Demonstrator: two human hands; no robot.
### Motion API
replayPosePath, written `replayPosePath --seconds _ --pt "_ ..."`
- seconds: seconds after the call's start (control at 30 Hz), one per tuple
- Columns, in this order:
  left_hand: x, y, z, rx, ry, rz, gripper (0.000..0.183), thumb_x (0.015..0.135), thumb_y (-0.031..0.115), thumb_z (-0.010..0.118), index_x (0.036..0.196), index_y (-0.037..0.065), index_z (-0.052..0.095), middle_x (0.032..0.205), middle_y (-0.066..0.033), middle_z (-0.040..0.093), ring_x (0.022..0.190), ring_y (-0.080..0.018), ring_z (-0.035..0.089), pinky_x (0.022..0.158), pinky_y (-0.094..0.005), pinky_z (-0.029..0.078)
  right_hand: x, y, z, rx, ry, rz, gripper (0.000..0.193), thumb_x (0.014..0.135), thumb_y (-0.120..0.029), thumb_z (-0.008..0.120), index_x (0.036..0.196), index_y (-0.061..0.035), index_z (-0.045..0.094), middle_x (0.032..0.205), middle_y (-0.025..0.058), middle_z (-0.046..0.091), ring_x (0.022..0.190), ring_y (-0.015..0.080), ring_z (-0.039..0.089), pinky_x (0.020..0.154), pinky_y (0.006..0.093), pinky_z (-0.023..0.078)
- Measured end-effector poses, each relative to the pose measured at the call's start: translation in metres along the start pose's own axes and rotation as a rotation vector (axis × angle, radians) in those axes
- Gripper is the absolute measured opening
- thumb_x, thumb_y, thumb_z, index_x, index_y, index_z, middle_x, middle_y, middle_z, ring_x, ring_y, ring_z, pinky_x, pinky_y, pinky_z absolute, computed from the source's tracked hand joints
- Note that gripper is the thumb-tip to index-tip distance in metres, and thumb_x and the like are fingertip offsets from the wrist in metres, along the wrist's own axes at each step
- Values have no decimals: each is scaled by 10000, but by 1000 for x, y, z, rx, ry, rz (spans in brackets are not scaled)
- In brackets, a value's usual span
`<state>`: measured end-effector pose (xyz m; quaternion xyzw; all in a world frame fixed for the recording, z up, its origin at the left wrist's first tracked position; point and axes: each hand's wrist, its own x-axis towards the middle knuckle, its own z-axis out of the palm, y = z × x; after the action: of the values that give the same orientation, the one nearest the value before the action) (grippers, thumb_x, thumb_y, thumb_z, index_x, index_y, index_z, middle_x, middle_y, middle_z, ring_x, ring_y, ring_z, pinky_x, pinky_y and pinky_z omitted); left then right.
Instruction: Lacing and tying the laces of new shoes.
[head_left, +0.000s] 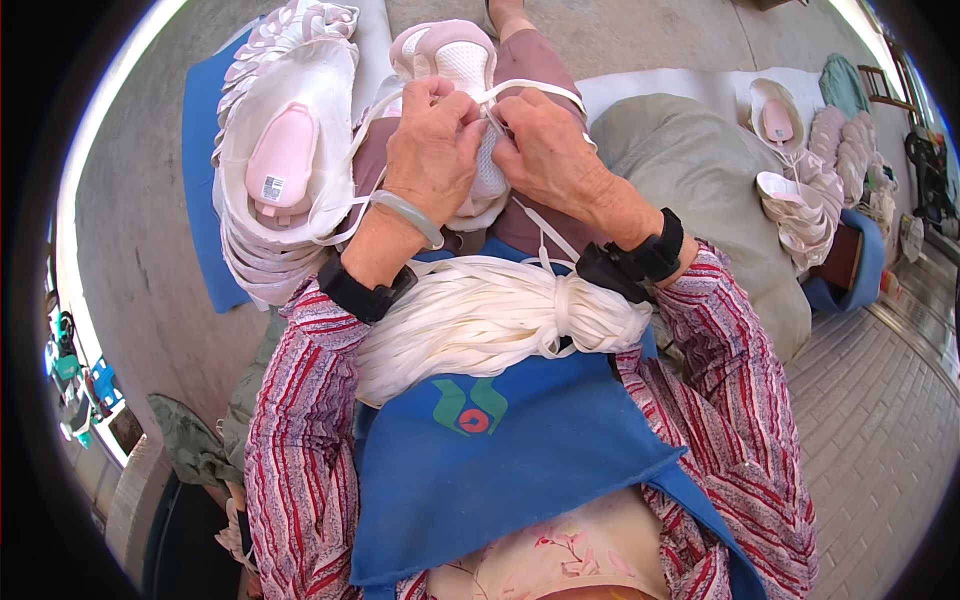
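A pink and white shoe upper (462, 62) lies across my lap, its toe end pointing away. Over its middle, my left hand (435, 145) is closed, thumb and fingers pinching a white shoelace (540, 86). My right hand (555, 155) pinches the lace from the other side, fingertips almost meeting the left ones at the eyelets. The exact crossing of the lace is partly covered by my fingers. Below my wrists, a tied bundle of white laces (450, 305) rests in my blue apron (530, 430).
Left of my lap, a stack of white and pink uppers (335, 105) stands on a blue surface (205, 190), a pink tongue-shaped piece (285, 150) on top. Khaki cloth (690, 165) lies at my right. Further right are more uppers (800, 215) and a blue seat (860, 265).
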<state>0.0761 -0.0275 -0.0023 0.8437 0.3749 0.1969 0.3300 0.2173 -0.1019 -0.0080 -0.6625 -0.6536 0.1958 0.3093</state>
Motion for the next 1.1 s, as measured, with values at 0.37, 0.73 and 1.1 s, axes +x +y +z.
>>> replayPosePath --seconds 0.37,0.73,1.1 --pt "-14 -24 -28 -321 -89 -154 224 826 61 644 1032 29 563 1146 -93 554 883 -152 531 801 -264 450 11 -18 -7 -261 -130 -136 116 810 -104 623 920 -69 618 936 89 552 780 257 634 643 343 513" --pt "-24 -35 -28 49 28 92 474 719 57 624 1169 -15 495 1134 -199 534 1054 -367 513 938 -415 406 9 -57 -16 279 -348 -203 125 826 -95 567 887 8 528 910 171 508 930 303 528 752 377 480" --pt "-18 -30 -22 273 76 91 378 761 77 597 1122 3 512 1058 -168 513 989 -350 529 862 -409 436 26 -27 13 -29 -126 27 170 835 -170 585 902 -14 589 826 180 628 765 354 615 674 411 487"
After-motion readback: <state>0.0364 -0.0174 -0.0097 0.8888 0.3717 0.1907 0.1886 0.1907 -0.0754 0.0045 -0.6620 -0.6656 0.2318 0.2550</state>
